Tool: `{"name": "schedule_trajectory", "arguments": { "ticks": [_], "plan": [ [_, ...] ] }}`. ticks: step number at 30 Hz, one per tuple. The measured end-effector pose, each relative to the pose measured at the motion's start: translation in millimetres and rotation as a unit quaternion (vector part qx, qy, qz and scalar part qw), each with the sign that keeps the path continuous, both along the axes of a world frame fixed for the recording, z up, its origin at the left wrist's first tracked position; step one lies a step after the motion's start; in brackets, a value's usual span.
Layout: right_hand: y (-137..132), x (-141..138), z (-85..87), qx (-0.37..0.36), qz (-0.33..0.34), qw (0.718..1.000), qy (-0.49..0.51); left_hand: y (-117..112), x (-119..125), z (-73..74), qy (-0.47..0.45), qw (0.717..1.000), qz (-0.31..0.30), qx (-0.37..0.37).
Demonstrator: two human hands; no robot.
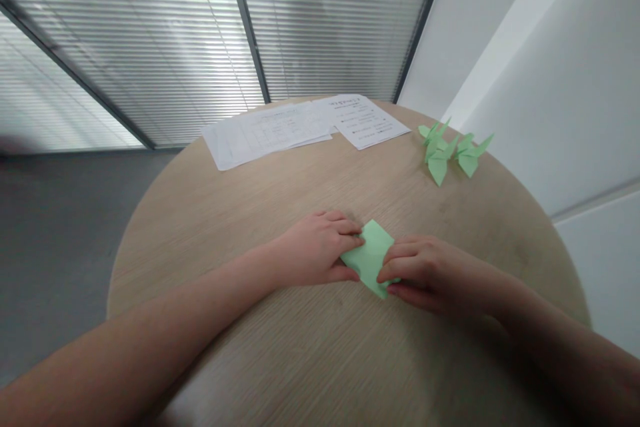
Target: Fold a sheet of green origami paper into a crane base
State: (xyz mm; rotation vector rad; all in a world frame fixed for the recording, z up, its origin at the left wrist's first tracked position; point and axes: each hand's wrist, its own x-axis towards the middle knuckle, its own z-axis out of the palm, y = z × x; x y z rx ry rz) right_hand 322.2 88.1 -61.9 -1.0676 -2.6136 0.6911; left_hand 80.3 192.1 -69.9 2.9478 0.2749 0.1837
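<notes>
A person's left hand (320,247) and right hand (423,267) grasp the left and right edges of a green paper (369,255) near the middle of a round table (300,360), as folded paper birds (438,165) sit at far right and printed sheets (373,125) lie along the table's far side.

Single head-worn view, from above near side of round counter (310,360). Faces forward, tilted down. Counter close; blinds (330,20) farther off, wall (565,80) at right.
</notes>
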Motion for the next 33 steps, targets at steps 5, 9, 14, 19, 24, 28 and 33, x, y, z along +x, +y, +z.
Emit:
{"name": "schedule_trajectory", "arguments": {
  "ticks": [5, 9, 14, 19, 24, 28, 33],
  "plan": [
    [1, 1, 0.5, -0.012, 0.001, 1.0, -0.002, 2, 0, -2.7, -0.001, 1.0, 0.001, -0.008],
    [0, -2, -0.3, -0.003, -0.007, 1.0, -0.026, 3, -1, -5.1, 0.0, 1.0, 0.005, -0.017],
    [-2, -5, -2.3, 0.023, -0.007, 0.999, -0.044, 5, -1, -5.5, -0.005, 1.0, 0.004, -0.029],
    [-2, -8, -4.9, 0.043, -0.006, 0.997, -0.06, 6, 0, -4.7, -0.009, 0.999, -0.003, -0.031],
    [-4, -13, -6.9, 0.077, -0.003, 0.993, -0.093, 5, 0, -4.3, -0.012, 1.0, -0.005, -0.017],
    [-6, -17, -3.9, 0.081, -0.007, 0.99, -0.113, 6, 0, -4.4, -0.018, 1.0, -0.014, -0.014],
    [-8, -20, 1.0, 0.081, -0.011, 0.989, -0.121, 6, 0, -4.3, -0.014, 1.0, -0.015, -0.009]
  ]
}}
